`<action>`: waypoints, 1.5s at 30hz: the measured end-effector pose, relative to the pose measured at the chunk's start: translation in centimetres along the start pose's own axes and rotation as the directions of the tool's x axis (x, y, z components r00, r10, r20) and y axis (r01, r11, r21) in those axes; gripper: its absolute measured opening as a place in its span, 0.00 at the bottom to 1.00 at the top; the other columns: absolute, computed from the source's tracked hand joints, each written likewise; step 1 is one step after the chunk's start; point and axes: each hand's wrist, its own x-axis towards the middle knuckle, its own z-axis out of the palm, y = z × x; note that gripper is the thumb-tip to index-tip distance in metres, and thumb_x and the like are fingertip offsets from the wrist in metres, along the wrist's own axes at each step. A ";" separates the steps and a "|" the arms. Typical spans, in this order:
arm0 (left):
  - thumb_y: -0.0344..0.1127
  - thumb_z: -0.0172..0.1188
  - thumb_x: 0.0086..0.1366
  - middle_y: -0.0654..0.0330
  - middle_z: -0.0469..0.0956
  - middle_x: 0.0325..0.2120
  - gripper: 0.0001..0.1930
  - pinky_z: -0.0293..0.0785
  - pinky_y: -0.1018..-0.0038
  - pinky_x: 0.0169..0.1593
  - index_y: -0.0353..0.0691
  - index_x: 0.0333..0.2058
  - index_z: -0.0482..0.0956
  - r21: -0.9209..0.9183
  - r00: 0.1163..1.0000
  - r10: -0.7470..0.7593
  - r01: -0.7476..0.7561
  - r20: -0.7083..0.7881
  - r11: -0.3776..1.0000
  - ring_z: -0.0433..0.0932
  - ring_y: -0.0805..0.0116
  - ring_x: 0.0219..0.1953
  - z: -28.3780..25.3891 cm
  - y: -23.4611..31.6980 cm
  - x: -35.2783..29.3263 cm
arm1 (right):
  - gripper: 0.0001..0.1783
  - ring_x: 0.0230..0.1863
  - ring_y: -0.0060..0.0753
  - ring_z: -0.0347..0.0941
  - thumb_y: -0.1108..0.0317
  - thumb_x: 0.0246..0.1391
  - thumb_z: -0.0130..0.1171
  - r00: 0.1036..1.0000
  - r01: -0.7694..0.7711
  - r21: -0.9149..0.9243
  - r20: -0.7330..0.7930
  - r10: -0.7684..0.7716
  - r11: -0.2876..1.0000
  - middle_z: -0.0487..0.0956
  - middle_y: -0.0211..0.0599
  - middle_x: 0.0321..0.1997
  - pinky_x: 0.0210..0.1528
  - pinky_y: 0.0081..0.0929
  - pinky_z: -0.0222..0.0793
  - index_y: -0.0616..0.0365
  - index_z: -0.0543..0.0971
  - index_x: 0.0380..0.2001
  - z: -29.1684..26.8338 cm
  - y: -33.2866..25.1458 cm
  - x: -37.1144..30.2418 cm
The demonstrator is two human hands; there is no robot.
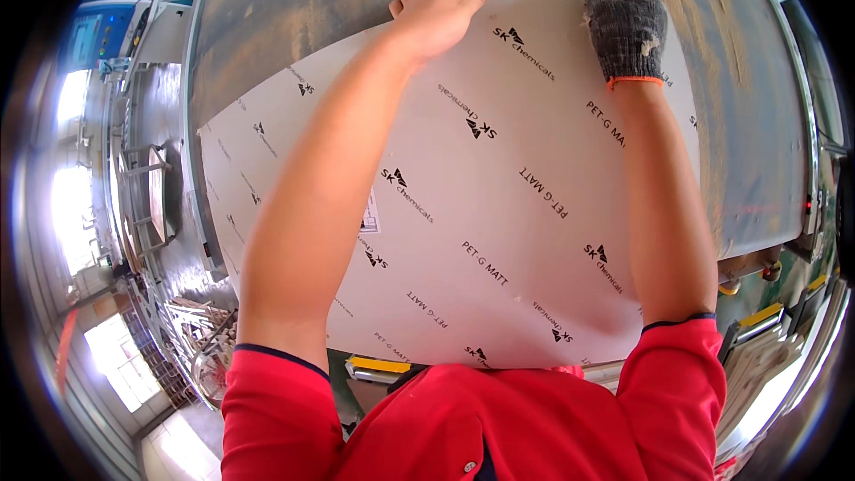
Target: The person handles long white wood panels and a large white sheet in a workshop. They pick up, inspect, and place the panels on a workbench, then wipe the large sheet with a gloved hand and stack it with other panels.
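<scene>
A large pale panel [499,276], covered in printed film, lies in front of me. Its near edge reaches my red shirt. My bare left hand [438,7] is closed at the panel's far edge, fingers curled and thumb toward the right; its grip on the edge is partly hidden. Farther right along that same edge, my right hand [623,22] wears a dark grey knit glove with an orange cuff. It too is closed there, with its fingertips out of sight. A small white label [371,216] shows on the panel beside my left forearm.
Under the panel is a grey machine table [267,36] streaked with tan dust. A blue control box [85,36] stands at the far left. Scrap strips [191,321] lie in a pile at left. Stacked boards [757,374] and a yellow-edged bar [760,316] are at lower right.
</scene>
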 end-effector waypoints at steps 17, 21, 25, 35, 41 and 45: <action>0.39 0.62 0.64 0.58 0.63 0.58 0.12 0.60 0.54 0.63 0.45 0.45 0.77 -0.013 0.992 -0.087 0.089 0.088 0.996 0.58 0.55 0.61 -0.3 0.5 0.3 | 0.11 0.32 0.32 0.81 0.63 0.55 0.58 0.995 -0.095 0.040 0.024 0.094 0.995 0.84 0.35 0.35 0.40 0.30 0.75 0.49 0.85 0.39 -0.1 -0.4 -0.4; 0.41 0.63 0.64 0.57 0.62 0.58 0.14 0.59 0.55 0.63 0.45 0.47 0.77 -0.075 0.985 -0.066 0.079 0.162 0.994 0.62 0.55 0.59 -1.3 -0.1 0.2 | 0.11 0.32 0.35 0.81 0.64 0.56 0.57 0.998 -0.054 -0.065 0.010 0.055 0.996 0.84 0.37 0.35 0.40 0.32 0.75 0.48 0.85 0.39 0.1 -0.2 -0.2; 0.45 0.63 0.65 0.56 0.63 0.59 0.16 0.56 0.56 0.65 0.44 0.47 0.76 -0.218 0.977 -0.065 0.110 0.205 0.970 0.61 0.55 0.60 -2.0 -0.1 0.2 | 0.10 0.32 0.37 0.81 0.64 0.55 0.57 0.999 -0.049 -0.064 0.000 0.049 0.997 0.83 0.38 0.35 0.40 0.32 0.75 0.47 0.85 0.38 0.1 -0.4 0.0; 0.41 0.62 0.65 0.60 0.62 0.60 0.14 0.60 0.58 0.64 0.45 0.48 0.76 0.100 0.992 -0.095 0.086 0.088 0.991 0.55 0.52 0.60 -0.5 2.0 -0.2 | 0.10 0.31 0.30 0.81 0.68 0.54 0.57 0.994 -0.113 0.083 0.012 0.112 0.990 0.84 0.36 0.33 0.37 0.28 0.75 0.51 0.86 0.37 -0.3 -1.1 -0.4; 0.38 0.61 0.66 0.61 0.60 0.61 0.15 0.61 0.58 0.64 0.47 0.50 0.74 0.178 0.988 -0.105 0.085 0.110 0.980 0.55 0.52 0.61 -0.6 2.1 -0.3 | 0.07 0.36 0.41 0.80 0.66 0.54 0.59 0.999 0.010 0.004 -0.051 -0.009 1.000 0.84 0.37 0.33 0.41 0.34 0.76 0.51 0.85 0.33 0.0 -0.9 -0.3; 0.39 0.61 0.67 0.61 0.59 0.61 0.18 0.61 0.58 0.65 0.49 0.53 0.71 0.200 0.985 -0.102 0.073 0.140 0.977 0.55 0.52 0.61 -0.8 2.3 -0.1 | 0.07 0.40 0.47 0.80 0.65 0.53 0.60 0.998 -0.007 0.037 -0.069 0.009 0.999 0.84 0.39 0.36 0.45 0.38 0.75 0.49 0.85 0.33 -0.1 -0.9 -0.6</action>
